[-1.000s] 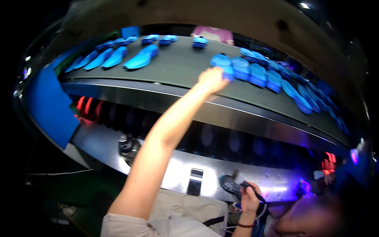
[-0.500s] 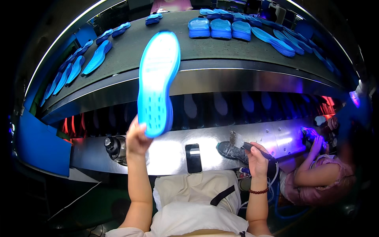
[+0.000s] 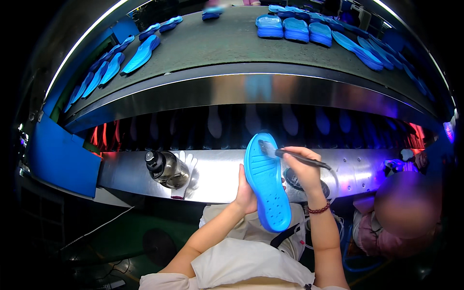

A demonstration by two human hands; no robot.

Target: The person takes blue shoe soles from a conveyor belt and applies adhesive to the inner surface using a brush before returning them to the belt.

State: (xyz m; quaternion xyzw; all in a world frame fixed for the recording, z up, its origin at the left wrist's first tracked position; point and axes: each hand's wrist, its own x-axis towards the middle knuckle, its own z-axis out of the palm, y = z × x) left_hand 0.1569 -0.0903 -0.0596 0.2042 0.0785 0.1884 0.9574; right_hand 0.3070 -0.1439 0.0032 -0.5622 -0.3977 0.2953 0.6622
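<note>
A blue shoe sole [image 3: 267, 181] is standing tilted over the person's lap, just near of the steel shelf [image 3: 125, 171] — the left hand [image 3: 245, 193] is gripping its left edge while the right hand [image 3: 302, 166] is pinching a brush [image 3: 290, 155] against its far end. A dark bottle [image 3: 166, 168] is lying to the left; more blue soles [image 3: 295, 28] are riding the far conveyor [image 3: 222, 46].

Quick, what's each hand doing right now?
Left hand: closed on the edge of the blue shoe sole.
Right hand: closed on a thin brush, tip on the sole's upper end.
</note>
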